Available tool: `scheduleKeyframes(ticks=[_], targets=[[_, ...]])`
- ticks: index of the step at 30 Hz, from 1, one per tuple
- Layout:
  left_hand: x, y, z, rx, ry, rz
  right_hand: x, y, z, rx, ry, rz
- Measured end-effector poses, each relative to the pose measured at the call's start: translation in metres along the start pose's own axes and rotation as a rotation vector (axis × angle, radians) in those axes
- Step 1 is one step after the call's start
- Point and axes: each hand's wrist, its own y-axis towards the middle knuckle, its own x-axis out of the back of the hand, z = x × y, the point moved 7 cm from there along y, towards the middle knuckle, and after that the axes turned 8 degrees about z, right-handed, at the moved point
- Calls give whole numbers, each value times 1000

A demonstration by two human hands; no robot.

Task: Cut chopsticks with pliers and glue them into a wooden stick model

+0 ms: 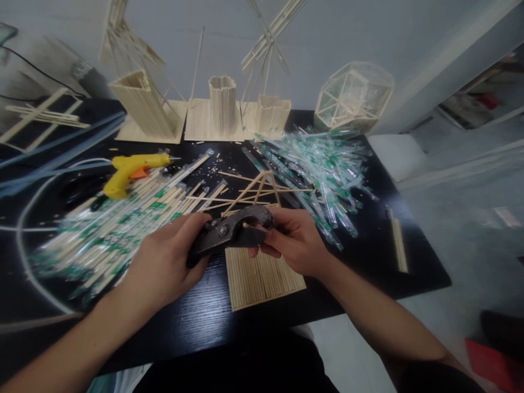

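My left hand [164, 259] is wrapped round the handles of a dark pipe cutter [223, 231]. Its hooked jaw and broad blade point to the right. At the jaw, my right hand [297, 237] pinches a thin wooden stick [245, 225], of which only a short end shows. Most of that stick is hidden behind the cutter and my fingers. Below both hands lies a flat panel of wooden sticks [262, 278] on the black table [196, 322]. Just behind the cutter, several sticks form a small pointed frame [260, 188].
A yellow glue gun [137, 168] lies left, above wrapped chopsticks [135, 234]. Empty plastic wrappers [323, 169] are heaped at right. Stick-built models [223, 106] and a many-sided clear box [354, 98] stand along the back. A few sticks [398, 243] lie near the right edge.
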Motion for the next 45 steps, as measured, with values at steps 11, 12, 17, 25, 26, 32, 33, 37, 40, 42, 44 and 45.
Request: scheduleKeyframes(ticks=[11,12,17,25,26,32,33,37,40,42,44,45], targets=[[1,-2,-6,-15,13,-13,-2,-1,-2,-38,14,25],[1,-2,-5,-13,20,-14,-4,-1,-2,-37,11,40],[3,-1,2,14,8,-32,-6,-2,-1,-31,-15,37],[5,6,17,177,-372,-91,-6,1,7,7,23,46],[4,6,20,214,-437,-90,-7,1,6,-1,32,54],[-24,6,26,414,-1137,116,-9,0,0,-45,109,73],[-27,6,23,413,-1258,156,-9,0,0,-51,118,76],[-32,6,15,402,-1483,262,-10,0,0,-60,127,73],[-33,5,15,433,-1556,255,-10,0,-1,-60,116,71],[-33,5,16,439,-1581,243,-10,0,-3,-69,111,73],[-34,5,16,440,-1589,244,-10,1,-4,-68,116,80],[-34,5,15,440,-1595,246,-9,1,-5,-64,121,84]])
